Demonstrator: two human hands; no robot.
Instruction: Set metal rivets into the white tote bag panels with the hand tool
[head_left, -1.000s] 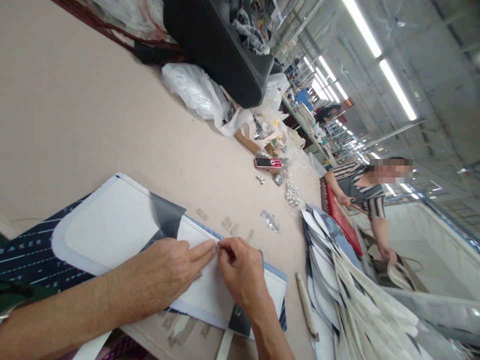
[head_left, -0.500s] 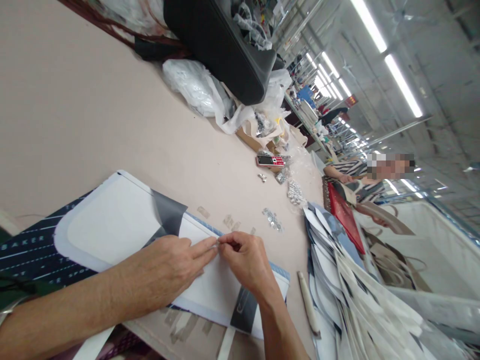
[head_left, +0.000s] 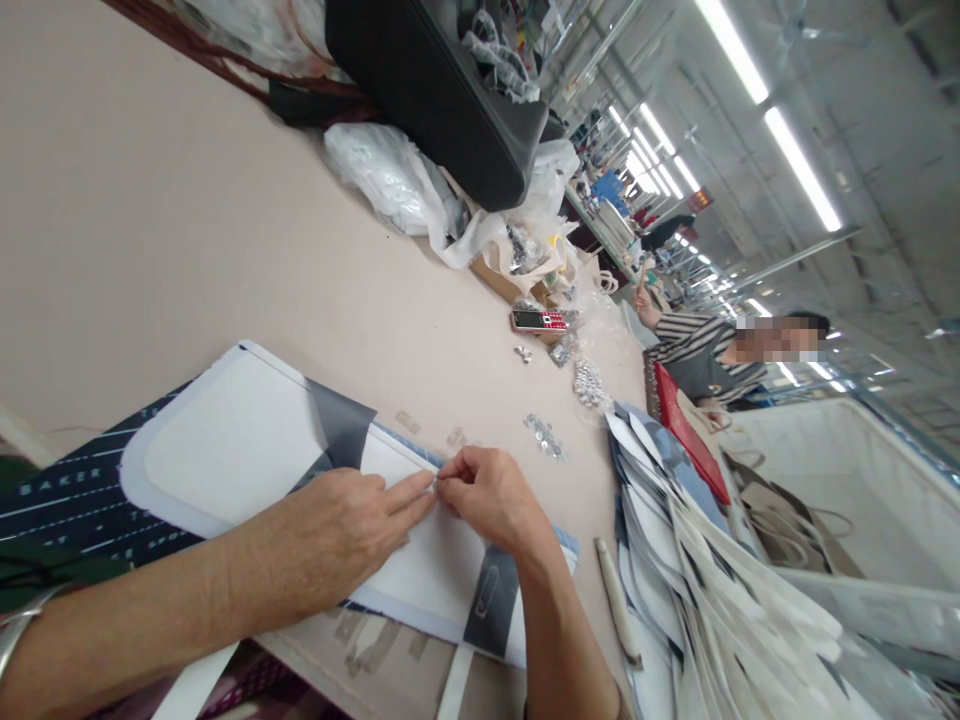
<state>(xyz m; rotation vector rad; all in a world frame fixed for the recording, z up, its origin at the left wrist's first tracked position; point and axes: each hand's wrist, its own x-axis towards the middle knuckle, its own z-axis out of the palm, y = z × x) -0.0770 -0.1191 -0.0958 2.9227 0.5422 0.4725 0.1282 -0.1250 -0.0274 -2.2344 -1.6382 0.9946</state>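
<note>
A white fabric panel [head_left: 232,440] with dark grey patches lies on the table, with navy printed fabric [head_left: 67,490] showing at its left. My left hand [head_left: 352,530] rests across the panel, fingers stretched out and pointing to its far edge. Right at those fingertips, my right hand [head_left: 495,495] pinches thumb and fingers together over the panel's edge. Whatever sits in the pinch is hidden or too small to name. A dark grey patch with a slot outline [head_left: 491,600] lies beside my right wrist.
Small metal discs [head_left: 544,437] and a red phone [head_left: 538,321] lie beyond my hands. A pale-handled tool [head_left: 619,603] and stacked white panels with straps [head_left: 697,560] are at the right. A black bag [head_left: 442,100] stands behind. A co-worker in striped sleeves [head_left: 694,328] is beyond.
My right hand has tilted slightly, its knuckles a little higher, still pinching at the same spot. My left hand stays put. The co-worker has raised one hand and no longer holds out the pale piece.
</note>
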